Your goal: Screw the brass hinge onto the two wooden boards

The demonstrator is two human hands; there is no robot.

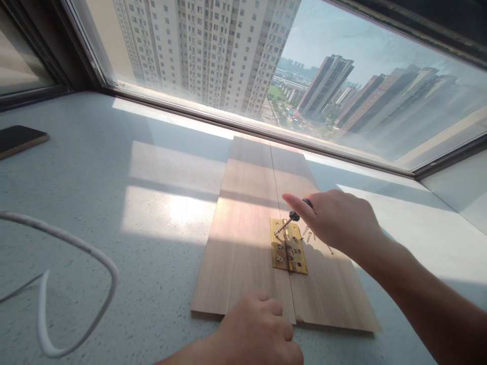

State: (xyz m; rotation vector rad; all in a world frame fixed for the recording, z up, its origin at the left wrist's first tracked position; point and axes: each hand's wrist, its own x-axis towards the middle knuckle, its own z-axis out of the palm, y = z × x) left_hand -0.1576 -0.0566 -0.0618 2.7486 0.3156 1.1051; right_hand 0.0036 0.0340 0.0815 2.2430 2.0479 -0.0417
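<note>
My right hand [342,220] is closed around the dark handle of a screwdriver [283,226]. The screwdriver slants down to the left, its tip at the upper left leaf of a brass hinge [289,258]. The hinge lies open across the seam between two pale wooden boards, the left board [236,243] and the right board [331,294]. Screws sit in the left leaf; the right leaf's holes look bare. Several loose screws [309,236] lie on the right board beneath my right hand. My left hand [262,329], fingers curled, grips the near edge of the left board.
The boards lie on a speckled white windowsill [160,284] below a large window. A white cable [110,274] loops at the left. Farther back on the left, a dark flat object [23,138] rests at the picture's edge. The window frame [198,109] runs just behind the boards.
</note>
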